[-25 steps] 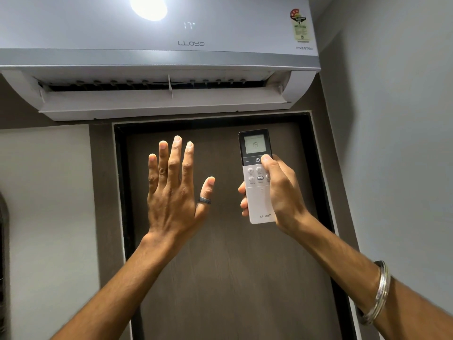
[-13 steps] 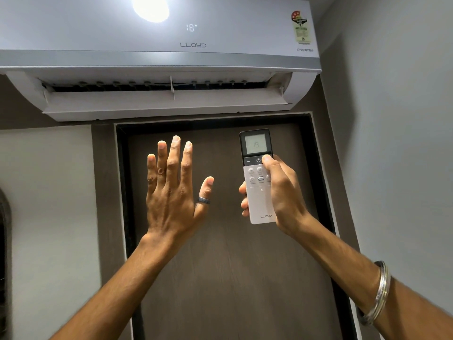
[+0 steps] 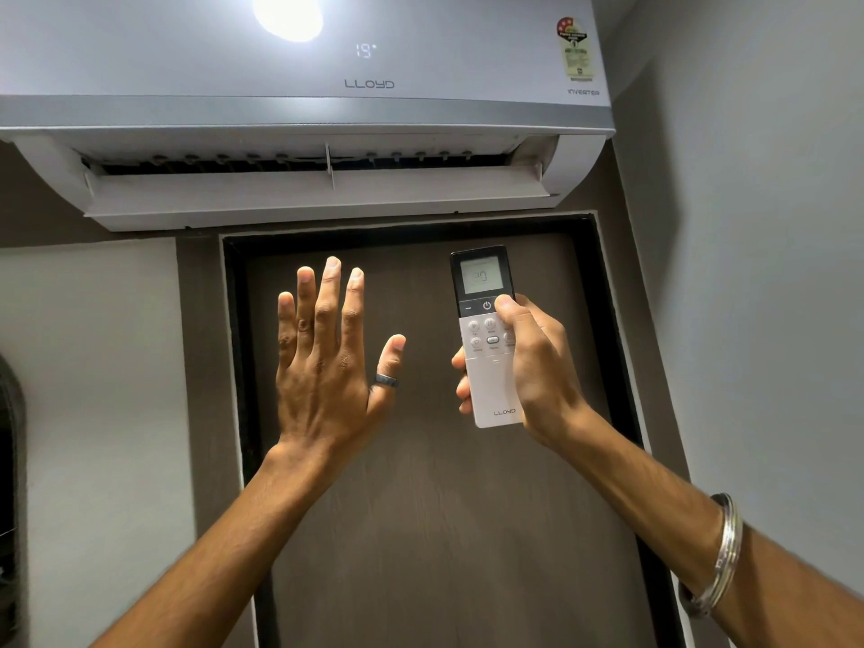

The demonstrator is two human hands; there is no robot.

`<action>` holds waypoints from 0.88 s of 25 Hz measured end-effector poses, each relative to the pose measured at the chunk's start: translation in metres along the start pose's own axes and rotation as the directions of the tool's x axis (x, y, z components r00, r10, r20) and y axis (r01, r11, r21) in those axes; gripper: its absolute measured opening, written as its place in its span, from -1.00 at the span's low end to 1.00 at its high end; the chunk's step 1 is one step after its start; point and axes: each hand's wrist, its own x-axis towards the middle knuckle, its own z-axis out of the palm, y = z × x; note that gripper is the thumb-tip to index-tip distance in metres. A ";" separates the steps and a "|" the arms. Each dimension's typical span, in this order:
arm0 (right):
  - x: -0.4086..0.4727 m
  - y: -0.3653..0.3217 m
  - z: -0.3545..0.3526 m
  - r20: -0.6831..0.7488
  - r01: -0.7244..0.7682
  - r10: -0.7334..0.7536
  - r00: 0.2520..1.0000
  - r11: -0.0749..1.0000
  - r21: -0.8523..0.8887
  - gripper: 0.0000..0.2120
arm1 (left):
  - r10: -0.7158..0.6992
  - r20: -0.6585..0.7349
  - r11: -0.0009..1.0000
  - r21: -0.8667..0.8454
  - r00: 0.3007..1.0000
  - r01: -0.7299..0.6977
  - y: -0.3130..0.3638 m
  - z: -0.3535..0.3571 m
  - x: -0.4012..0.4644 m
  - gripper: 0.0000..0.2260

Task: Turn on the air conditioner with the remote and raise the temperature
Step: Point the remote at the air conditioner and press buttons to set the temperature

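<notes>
The white air conditioner (image 3: 299, 109) hangs high on the wall above a door, its flap open and its front display reading 19. My right hand (image 3: 537, 367) grips a white remote (image 3: 488, 381) with a black top and a lit screen, pointed up at the unit; the thumb rests on the button to the right of the power symbol. The screen digits look like 20 but are faint. My left hand (image 3: 327, 367) is raised flat below the flap, fingers spread, holding nothing, with a dark ring on the thumb.
A dark brown door (image 3: 421, 507) in a black frame fills the middle behind both hands. A grey wall (image 3: 757, 273) stands close on the right. A bright light reflection (image 3: 287, 11) glares on the unit's top. A dark object (image 3: 9, 460) sits at the left edge.
The number on the air conditioner's front has gone from 17 to 18 to 19, and the remote's screen number has risen as well. Both hands stay in nearly the same place.
</notes>
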 end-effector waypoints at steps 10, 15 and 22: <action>0.005 0.010 0.001 0.027 0.000 0.000 1.000 1.000 0.008 -0.70 | -0.002 0.027 1.000 -0.027 1.000 0.003 0.001 0.004 -0.004 -0.33; 0.006 0.014 -0.001 0.035 -0.013 0.012 0.999 0.999 0.035 -0.73 | -0.011 0.035 0.999 -0.049 0.999 0.013 0.002 0.010 -0.006 -0.33; -0.053 0.073 -0.025 -0.145 -0.256 0.225 0.964 0.931 -0.259 -0.41 | -0.036 0.165 0.993 -0.101 0.986 0.053 0.028 0.028 -0.083 -0.32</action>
